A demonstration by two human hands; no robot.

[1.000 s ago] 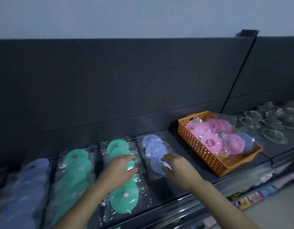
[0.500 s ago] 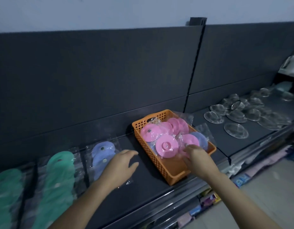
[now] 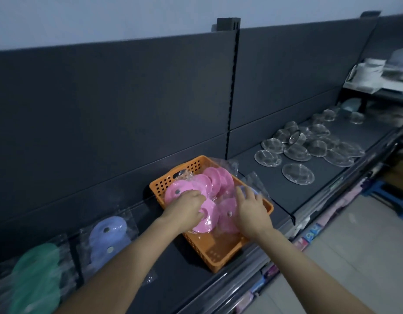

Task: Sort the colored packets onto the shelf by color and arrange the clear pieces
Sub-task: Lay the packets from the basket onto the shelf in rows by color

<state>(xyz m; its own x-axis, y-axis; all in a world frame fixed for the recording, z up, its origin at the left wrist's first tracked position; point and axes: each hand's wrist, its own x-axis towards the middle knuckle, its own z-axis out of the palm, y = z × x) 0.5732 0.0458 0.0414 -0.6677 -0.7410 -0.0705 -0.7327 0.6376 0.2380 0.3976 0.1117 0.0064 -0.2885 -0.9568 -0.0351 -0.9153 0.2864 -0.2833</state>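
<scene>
Both hands are in the orange basket (image 3: 209,252): left hand (image 3: 184,209) lies fingers curled on the pink packets (image 3: 207,191), right hand (image 3: 252,208) rests spread over packets at the basket's right side, fingertips at a blue packet (image 3: 249,189); whether either actually grips one cannot be told. Basket sits on the dark shelf (image 3: 286,189), near its front edge. On the shelf left of it lie blue packets (image 3: 107,239), then green packets (image 3: 37,277); clear pieces (image 3: 296,174) are clustered well apart to the right.
</scene>
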